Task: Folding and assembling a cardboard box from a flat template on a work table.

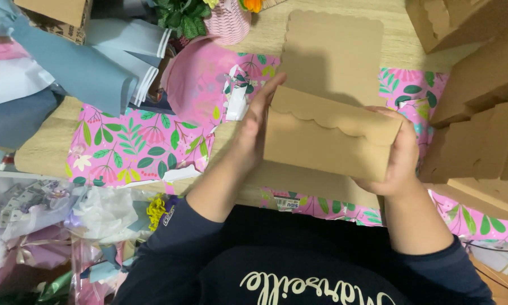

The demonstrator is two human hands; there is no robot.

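kraft box [327, 138] with the scalloped flap is clamped between left hand [254, 127] at 9 o'clock and right hand [401, 155] at 3 o'clock; keep both grips pressing evenly inward.

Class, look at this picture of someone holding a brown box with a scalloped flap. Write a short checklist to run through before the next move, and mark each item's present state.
1. Left hand flat against the box's end: ok.
2. Right hand gripping the other end: ok.
3. Scalloped flap of the brown box folded down over the front: ok.
4. Flap tucked or fastened: cannot tell.
5. Flat cardboard sheet lying behind the box: ok.
6. Table free of clutter: not ok; pink floral paper and folded blue paper are spread around.
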